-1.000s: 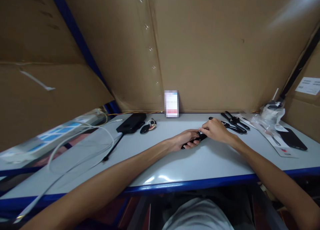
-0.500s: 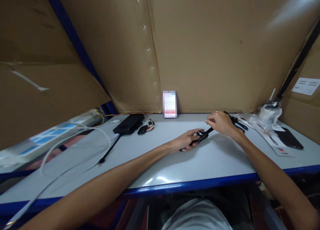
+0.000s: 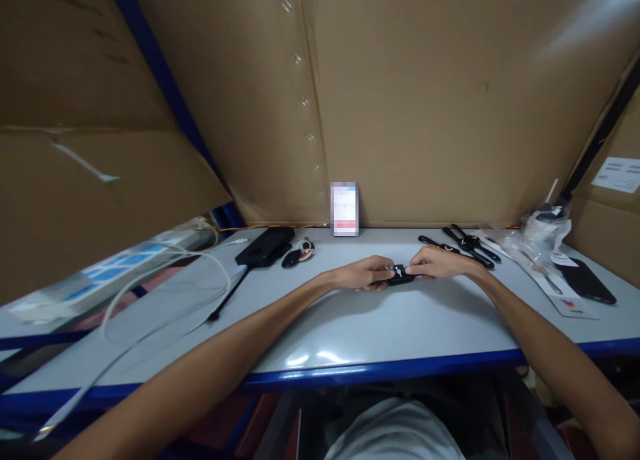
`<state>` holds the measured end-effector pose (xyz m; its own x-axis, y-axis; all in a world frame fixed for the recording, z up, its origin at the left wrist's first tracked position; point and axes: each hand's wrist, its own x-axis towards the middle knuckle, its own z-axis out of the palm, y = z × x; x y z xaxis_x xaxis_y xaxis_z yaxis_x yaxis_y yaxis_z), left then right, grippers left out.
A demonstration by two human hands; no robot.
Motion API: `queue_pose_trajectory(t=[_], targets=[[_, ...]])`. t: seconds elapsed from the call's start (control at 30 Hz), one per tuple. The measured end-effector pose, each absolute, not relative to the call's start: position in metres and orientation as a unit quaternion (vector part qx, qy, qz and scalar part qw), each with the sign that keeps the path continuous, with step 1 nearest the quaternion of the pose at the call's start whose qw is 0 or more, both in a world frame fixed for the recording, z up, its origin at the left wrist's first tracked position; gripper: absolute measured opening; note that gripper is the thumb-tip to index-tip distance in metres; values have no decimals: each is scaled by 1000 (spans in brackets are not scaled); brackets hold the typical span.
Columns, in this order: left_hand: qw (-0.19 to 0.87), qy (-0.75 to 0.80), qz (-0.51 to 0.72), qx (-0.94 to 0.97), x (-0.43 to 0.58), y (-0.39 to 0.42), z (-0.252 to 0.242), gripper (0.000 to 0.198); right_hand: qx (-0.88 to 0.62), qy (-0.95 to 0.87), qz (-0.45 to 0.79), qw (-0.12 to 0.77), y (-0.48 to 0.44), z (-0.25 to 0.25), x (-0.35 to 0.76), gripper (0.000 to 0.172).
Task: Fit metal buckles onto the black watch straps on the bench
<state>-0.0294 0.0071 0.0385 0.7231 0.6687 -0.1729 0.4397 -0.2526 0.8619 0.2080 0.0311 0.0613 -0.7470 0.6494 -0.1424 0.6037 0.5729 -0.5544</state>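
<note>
1. Black watch-like piece (image 3: 400, 274): between your two hands, over the middle-right of the white tabletop (image 3: 320, 327), roughly level, its face turned up. Contact with the surface below cannot be made out.
2. Your left hand (image 3: 365, 273): fingers curled nearly closed around the piece's left end, thumb on top, other fingers underneath.
3. Your right hand (image 3: 437, 262): thumb and fingers drawn together at the right end, touching it; the exact grip there is too small to tell.
4. Just beyond your right hand: several black strapped pieces (image 3: 470, 244), lying flat, some crossing one another.
5. Further right: clear plastic packaging (image 3: 525, 243) over a pale card (image 3: 570, 307), with a dark flat slab (image 3: 590, 281) beside it.
6. Ahead of you: a phone (image 3: 345, 209) with a lit, blurred screen, upright near the cardboard wall (image 3: 425, 113).
7. Left of your hands: a bunch of keys (image 3: 299, 253) next to a black case (image 3: 265, 247); further left, a looped white cable (image 3: 103, 323).
</note>
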Motion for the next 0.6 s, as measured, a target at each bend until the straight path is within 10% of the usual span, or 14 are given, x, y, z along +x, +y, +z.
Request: queue_pose_trajectory(t=[0.6], targets=[[452,365,94,808,-33,20,33,46,-342,-881,319,71,41,55,210,44]])
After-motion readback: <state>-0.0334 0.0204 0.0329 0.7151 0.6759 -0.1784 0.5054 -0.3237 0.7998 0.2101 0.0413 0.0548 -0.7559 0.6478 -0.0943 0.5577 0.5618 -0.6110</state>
